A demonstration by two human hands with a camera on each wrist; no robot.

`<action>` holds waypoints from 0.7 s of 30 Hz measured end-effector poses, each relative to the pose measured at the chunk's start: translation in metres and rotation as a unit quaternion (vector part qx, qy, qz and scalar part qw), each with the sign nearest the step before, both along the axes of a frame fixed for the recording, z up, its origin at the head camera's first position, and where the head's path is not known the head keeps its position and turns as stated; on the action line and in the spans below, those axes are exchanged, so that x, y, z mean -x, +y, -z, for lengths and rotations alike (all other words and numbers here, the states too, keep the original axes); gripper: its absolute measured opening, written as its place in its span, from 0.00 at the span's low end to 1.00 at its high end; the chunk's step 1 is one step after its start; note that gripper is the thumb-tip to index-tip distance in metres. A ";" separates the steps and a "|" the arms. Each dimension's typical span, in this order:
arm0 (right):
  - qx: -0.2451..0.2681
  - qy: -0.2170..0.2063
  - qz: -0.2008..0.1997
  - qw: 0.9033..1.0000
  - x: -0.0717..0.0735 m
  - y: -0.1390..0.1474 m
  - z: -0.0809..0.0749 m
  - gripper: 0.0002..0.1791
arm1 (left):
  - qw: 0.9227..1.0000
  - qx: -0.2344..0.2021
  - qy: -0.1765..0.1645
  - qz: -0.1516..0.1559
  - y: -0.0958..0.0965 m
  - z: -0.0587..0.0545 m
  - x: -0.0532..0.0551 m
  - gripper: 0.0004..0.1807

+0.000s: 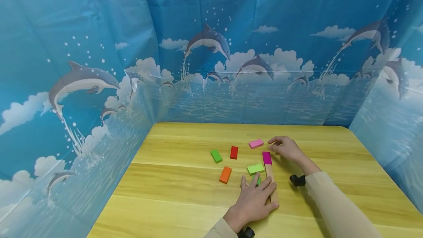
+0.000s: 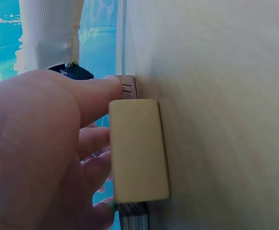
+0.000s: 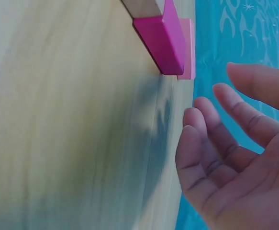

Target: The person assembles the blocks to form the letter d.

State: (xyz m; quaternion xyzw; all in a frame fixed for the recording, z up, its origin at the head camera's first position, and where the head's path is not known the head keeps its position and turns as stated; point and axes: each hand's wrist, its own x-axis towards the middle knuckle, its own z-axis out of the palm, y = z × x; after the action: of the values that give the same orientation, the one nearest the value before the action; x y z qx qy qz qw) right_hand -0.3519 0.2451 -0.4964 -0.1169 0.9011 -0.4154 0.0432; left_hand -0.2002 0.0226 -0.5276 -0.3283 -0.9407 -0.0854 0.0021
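My left hand (image 1: 253,200) lies over the near end of a row of plain wooden blocks (image 1: 269,172), fingers spread and thumb by the end piece. In the left wrist view a tan block (image 2: 138,151) sits in front of those fingers, and the thumb touches a block with dark lines (image 2: 127,88). A magenta block (image 1: 267,158) caps the row's far end. A green block (image 1: 259,181) is partly hidden by my left fingers, beside a light green block (image 1: 255,169). My right hand (image 1: 286,148), empty with fingers loosely bent, hovers beyond the magenta block, near a pink block (image 1: 256,144).
Left of the row, a red block (image 1: 234,152), a green block (image 1: 216,156) and an orange block (image 1: 225,175) lie apart on the yellow wood-grain table (image 1: 158,194). A blue dolphin-print curtain (image 1: 231,94) stands behind the table and along its sides.
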 end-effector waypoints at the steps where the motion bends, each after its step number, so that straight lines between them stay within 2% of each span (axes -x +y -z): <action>1: -0.002 0.006 -0.002 1.000 0.002 0.000 -0.002 0.19 | 1.000 0.000 0.001 0.000 0.000 0.000 0.000 0.33; 12: -0.024 0.052 -0.018 0.998 0.023 -0.007 -0.003 0.17 | 1.000 -0.004 -0.001 0.003 0.000 -0.002 0.002 0.33; 21: -0.023 0.039 -0.023 0.999 0.034 -0.007 0.000 0.18 | 1.000 -0.001 -0.009 0.001 0.000 0.000 0.002 0.33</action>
State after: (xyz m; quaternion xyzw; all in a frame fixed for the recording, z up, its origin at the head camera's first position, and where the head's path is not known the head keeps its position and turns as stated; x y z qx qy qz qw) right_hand -0.3859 0.2381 -0.4966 -0.1526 0.9086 -0.3882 0.0202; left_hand -0.2017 0.0223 -0.5274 -0.3280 -0.9404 -0.0891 -0.0067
